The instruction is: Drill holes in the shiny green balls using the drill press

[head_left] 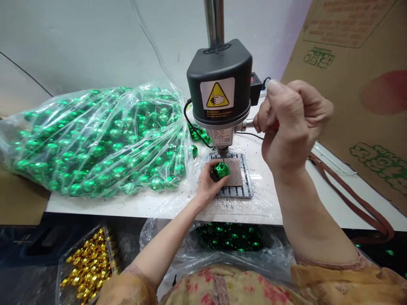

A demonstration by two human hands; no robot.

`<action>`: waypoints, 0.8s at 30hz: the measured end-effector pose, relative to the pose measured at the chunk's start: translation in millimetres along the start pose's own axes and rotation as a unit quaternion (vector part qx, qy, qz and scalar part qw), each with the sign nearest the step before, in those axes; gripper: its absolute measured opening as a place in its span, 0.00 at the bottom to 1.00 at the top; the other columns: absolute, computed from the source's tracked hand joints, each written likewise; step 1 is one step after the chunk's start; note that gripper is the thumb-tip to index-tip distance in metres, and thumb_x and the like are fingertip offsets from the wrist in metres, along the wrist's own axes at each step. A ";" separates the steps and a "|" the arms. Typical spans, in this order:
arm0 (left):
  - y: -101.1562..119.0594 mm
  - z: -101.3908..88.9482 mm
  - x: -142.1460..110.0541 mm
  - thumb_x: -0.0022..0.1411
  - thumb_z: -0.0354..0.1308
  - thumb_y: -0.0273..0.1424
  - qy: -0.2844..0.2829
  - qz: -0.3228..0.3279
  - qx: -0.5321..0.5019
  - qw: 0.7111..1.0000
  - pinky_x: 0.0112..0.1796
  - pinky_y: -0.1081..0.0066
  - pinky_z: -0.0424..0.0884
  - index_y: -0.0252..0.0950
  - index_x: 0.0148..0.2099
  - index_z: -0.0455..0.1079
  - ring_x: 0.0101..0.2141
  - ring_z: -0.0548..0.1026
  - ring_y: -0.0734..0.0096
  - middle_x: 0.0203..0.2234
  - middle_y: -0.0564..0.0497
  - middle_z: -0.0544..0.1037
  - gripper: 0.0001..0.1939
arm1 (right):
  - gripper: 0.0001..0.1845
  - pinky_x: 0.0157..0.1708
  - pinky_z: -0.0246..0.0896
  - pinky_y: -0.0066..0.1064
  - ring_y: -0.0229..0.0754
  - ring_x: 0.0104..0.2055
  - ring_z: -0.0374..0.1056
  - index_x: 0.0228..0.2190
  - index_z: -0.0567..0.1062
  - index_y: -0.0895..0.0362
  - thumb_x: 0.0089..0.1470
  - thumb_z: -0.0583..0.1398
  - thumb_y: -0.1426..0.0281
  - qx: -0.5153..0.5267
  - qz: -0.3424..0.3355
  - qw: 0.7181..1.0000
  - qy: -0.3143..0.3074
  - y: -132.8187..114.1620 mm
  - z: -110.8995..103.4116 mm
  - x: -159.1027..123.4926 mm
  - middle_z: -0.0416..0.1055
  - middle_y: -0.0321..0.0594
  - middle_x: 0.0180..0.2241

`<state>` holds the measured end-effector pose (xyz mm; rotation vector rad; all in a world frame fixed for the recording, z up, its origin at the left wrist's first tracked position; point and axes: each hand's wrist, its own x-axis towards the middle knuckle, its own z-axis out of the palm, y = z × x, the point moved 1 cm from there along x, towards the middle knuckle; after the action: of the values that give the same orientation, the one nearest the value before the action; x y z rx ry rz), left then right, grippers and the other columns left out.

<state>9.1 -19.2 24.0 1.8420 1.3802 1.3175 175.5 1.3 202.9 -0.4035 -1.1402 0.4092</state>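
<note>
A shiny green faceted ball [222, 170] is pinched between the thumb and fingers of my left hand [210, 183]. It sits on a brown square board [236, 176] over the slotted metal base [247, 186] of a small bench drill press [219, 84]. The drill's thin bit comes down at the top of the ball; whether it has entered the ball I cannot tell. My right hand [291, 118] is closed around the drill's feed lever at the machine's right side, and the fingers hide most of the lever.
A big clear plastic bag [104, 144] of green balls lies to the left. Below the table edge, another bag holds green balls [229, 236], and a clear bin [110, 245] holds gold ones. A cardboard box [356, 106] and brown strap [352, 195] are on the right. Dark shavings litter the base.
</note>
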 end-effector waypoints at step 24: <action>-58.6 -55.7 120.6 0.64 0.60 0.22 -0.207 0.007 0.510 0.835 0.57 0.47 0.68 0.33 0.61 0.72 0.62 0.66 0.38 0.58 0.32 0.73 0.23 | 0.26 0.19 0.47 0.37 0.35 0.17 0.52 0.17 0.61 0.51 0.58 0.66 0.60 -0.005 -0.023 1.000 0.010 3.5 -0.8 -2.7 0.55 0.30 0.14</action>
<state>-63.8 103.9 48.5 2.5457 1.9763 0.0222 174.9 2.8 198.7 -0.3882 -1.1294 0.3587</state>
